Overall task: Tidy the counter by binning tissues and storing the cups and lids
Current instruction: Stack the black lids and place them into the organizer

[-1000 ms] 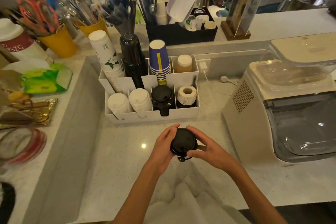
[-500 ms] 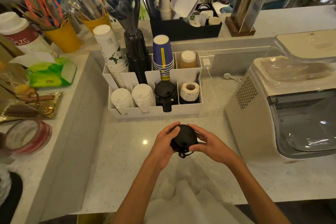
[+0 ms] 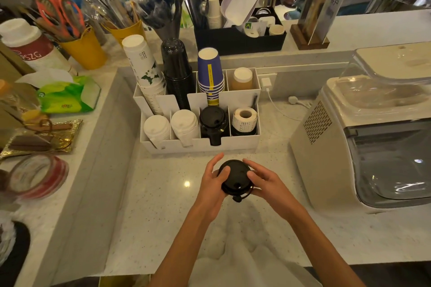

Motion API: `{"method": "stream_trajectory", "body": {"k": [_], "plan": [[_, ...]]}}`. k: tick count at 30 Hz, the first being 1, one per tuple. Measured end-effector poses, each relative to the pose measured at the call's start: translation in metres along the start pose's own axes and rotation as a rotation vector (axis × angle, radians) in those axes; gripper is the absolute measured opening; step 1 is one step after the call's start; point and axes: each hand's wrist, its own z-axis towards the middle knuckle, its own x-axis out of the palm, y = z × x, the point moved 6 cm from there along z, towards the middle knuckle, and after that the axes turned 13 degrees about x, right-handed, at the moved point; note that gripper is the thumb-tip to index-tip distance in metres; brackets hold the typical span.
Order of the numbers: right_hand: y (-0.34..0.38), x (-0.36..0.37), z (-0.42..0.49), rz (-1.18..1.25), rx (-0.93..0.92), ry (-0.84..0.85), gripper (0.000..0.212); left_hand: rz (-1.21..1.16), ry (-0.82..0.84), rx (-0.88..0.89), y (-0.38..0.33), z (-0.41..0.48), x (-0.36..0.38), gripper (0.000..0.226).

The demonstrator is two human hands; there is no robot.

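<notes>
Above the pale counter I hold a stack of black lids [image 3: 236, 176] between both hands. My left hand [image 3: 213, 183] grips its left side with the thumb on top. My right hand [image 3: 265, 182] grips the right side, fingers spread over the rim. Just beyond stands a white organizer [image 3: 200, 147]. Its front row has two stacks of white lids [image 3: 156, 128], more black lids [image 3: 212, 121] and a label roll [image 3: 245, 119]. Its back row holds white cups [image 3: 142, 63], black cups [image 3: 176, 70] and blue cups [image 3: 210, 72].
A beige machine with a clear lid [image 3: 363, 128] fills the right side. On the raised left ledge lie a green tissue pack [image 3: 67, 95], a gold tray [image 3: 39, 138] and a tape roll [image 3: 35, 176]. Yellow buckets of utensils [image 3: 84, 46] and a black caddy [image 3: 240, 37] stand behind.
The lids and both hands stay in front of the organizer. My fingers have shifted on the lids, the right ones opening wider over the rim. The view has tilted slightly.
</notes>
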Motion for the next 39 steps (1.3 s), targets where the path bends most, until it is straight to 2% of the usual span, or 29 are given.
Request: {"method": "stream_trajectory", "body": {"k": [3, 6, 11, 16, 22, 25, 28, 39], "plan": [[-0.004, -0.003, 0.005, 0.106, 0.029, -0.054, 0.035, 0.003, -0.011, -0.048, 0.005, 0.000, -0.002, 0.029], [0.000, -0.008, 0.007, 0.135, 0.030, -0.133, 0.039, 0.158, -0.066, -0.004, 0.004, 0.002, -0.009, 0.024], [0.025, 0.003, 0.007, -0.106, 0.014, -0.106, 0.049, 0.344, -0.204, 0.159, -0.017, 0.015, -0.020, 0.031], [0.079, 0.014, 0.030, -0.241, -0.067, -0.211, 0.049, 0.454, -0.239, 0.253, -0.056, 0.052, -0.028, 0.041], [0.149, 0.021, 0.089, -0.311, -0.194, -0.308, 0.037, 0.476, -0.272, 0.306, -0.091, 0.111, -0.019, 0.047], [0.175, 0.026, 0.120, -0.409, -0.190, -0.308, 0.035, 0.491, -0.311, 0.274, -0.101, 0.141, -0.022, 0.047], [0.169, 0.030, 0.130, -0.503, -0.168, -0.308, 0.035, 0.486, -0.354, 0.196, -0.084, 0.147, -0.027, 0.048], [0.162, 0.023, 0.145, -0.490, -0.181, -0.302, 0.036, 0.465, -0.385, 0.165, -0.067, 0.160, -0.038, 0.047]]}}
